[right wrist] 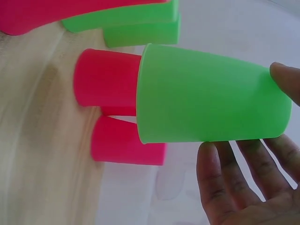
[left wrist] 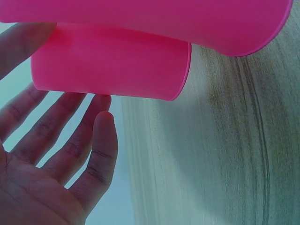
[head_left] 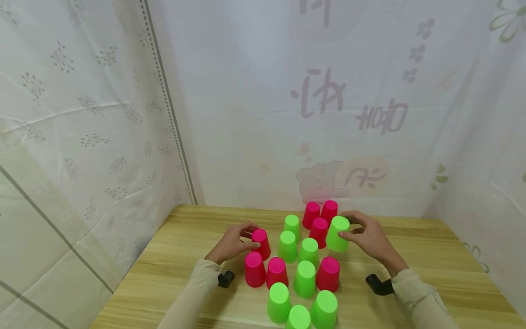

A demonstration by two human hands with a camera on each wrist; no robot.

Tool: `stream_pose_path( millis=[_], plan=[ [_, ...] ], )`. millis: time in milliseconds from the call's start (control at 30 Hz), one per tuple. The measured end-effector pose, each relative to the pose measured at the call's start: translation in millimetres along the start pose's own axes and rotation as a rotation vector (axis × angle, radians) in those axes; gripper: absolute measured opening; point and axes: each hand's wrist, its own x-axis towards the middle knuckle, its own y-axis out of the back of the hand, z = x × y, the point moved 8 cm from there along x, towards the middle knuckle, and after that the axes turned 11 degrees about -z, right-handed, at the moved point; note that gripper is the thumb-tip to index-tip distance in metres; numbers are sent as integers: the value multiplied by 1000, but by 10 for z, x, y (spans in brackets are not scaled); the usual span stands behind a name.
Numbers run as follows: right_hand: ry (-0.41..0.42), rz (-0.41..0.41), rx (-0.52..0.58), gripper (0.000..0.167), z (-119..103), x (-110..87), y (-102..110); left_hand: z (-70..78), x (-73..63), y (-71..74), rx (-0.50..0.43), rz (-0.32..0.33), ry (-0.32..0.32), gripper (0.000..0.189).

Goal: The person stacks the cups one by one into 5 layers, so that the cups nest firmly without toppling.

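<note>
My left hand [head_left: 236, 243] holds an upside-down pink cup [head_left: 261, 246] between thumb and fingers. In the left wrist view that pink cup [left wrist: 110, 61] is partly behind a nearer pink cup [left wrist: 154, 21]. I cannot tell whether its rim touches the table. My right hand [head_left: 371, 240] grips an upside-down green cup [head_left: 338, 235], raised above the tabletop. In the right wrist view the thumb is on one side of the green cup [right wrist: 211, 96] and the fingers are on the other. Just beyond it stand pink cups [head_left: 318, 233].
More upside-down cups stand between my hands: green ones [head_left: 305, 279], a pink one [head_left: 328, 274] and another pink one [head_left: 277, 273]. Green cups [head_left: 279, 302] are grouped at the near edge of view. The wooden table [head_left: 164, 274] meets a printed curtain [head_left: 246, 137] behind.
</note>
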Motion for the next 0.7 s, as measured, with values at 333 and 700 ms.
stream_pose_path(
  millis=[333, 700],
  plan=[
    [41, -36, 28, 41, -143, 194, 116, -12, 2, -6, -16, -2, 0, 41],
    [48, -63, 51, 40, -250, 510, 136, -35, -10, -13, -29, 6, 2, 42]
  ],
)
